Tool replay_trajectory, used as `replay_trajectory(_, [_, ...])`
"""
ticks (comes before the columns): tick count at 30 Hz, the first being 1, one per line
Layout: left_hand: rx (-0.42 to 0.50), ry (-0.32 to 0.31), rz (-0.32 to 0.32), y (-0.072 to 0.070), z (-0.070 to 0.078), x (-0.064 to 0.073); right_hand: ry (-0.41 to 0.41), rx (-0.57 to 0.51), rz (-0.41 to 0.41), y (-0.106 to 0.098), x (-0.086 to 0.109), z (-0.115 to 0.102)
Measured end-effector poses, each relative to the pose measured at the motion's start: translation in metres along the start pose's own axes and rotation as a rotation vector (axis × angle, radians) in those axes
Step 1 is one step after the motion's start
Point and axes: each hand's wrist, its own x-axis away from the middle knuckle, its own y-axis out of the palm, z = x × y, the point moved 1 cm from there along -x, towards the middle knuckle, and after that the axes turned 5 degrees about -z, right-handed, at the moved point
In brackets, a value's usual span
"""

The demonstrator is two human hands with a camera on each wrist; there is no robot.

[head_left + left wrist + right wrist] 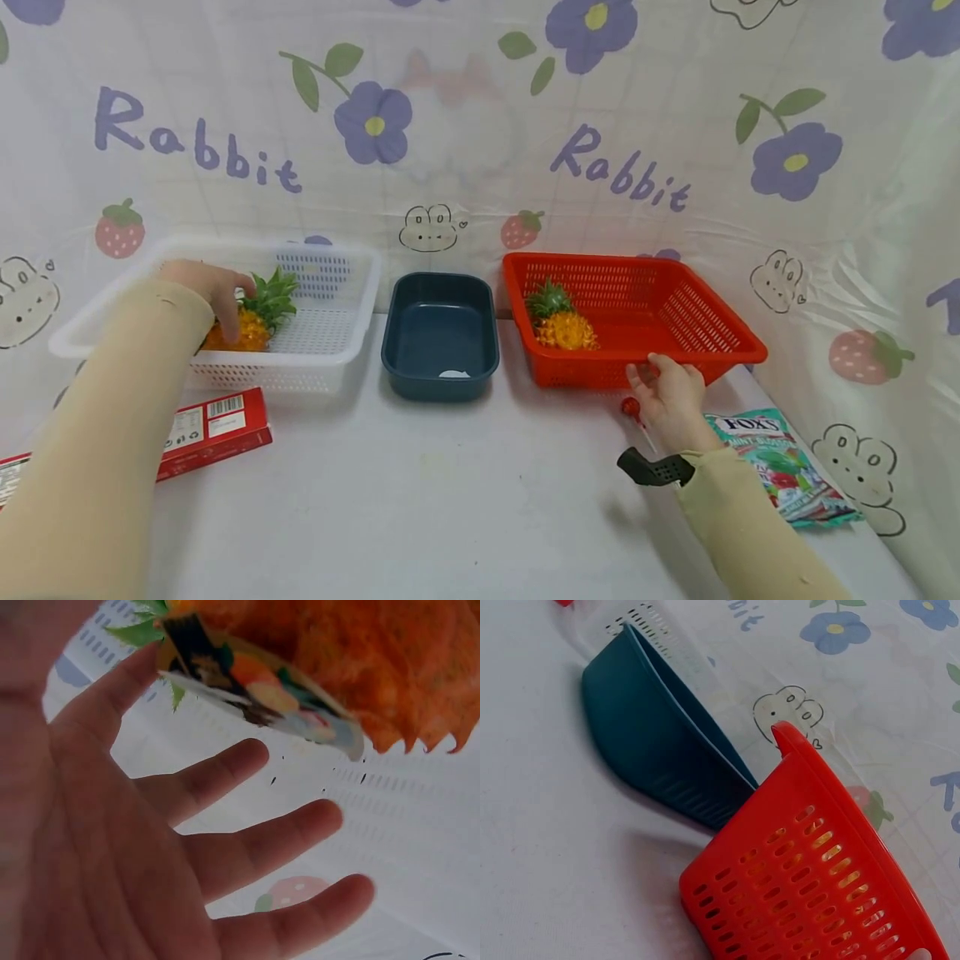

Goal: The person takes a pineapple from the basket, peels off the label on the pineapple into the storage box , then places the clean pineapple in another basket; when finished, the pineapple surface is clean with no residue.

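Note:
Inside the white basket (318, 358), my left hand (210, 292) hovers at a small pineapple (251, 332) with a leafy green crown. The left wrist view shows straight, spread fingers (262, 855), one fingertip close to the paper label (262, 694) on an orange-coloured item (345, 660). My right hand (671, 400) grips the front rim of the red basket (577, 372), fingertips over the edge. A second pineapple (566, 331) lies in that basket's left side. Beneath the right hand is a red lollipop (631, 407) with a thin stick.
Between the baskets stands a dark blue tub (440, 387) with a small white shape inside. A red box (217, 433) lies under the left forearm. The green Fox's candy bag (787, 471) lies beside the right forearm. A printed cloth (465, 108) hangs behind.

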Motion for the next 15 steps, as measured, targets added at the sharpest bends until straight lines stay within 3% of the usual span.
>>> replay_trajectory(2, [0.030, -0.016, 0.008, 0.002, 0.001, 0.001, -0.001, 0.002, 0.005, -0.001, 0.001, 0.000])
replay_trajectory(10, [-0.034, -0.019, 0.046, 0.008, 0.006, 0.001, 0.002, 0.031, 0.013, 0.000, 0.002, 0.000])
replay_trajectory(15, [-0.029, -0.016, 0.057, 0.011, 0.011, 0.004, 0.006, 0.034, 0.021, -0.001, 0.002, 0.000])
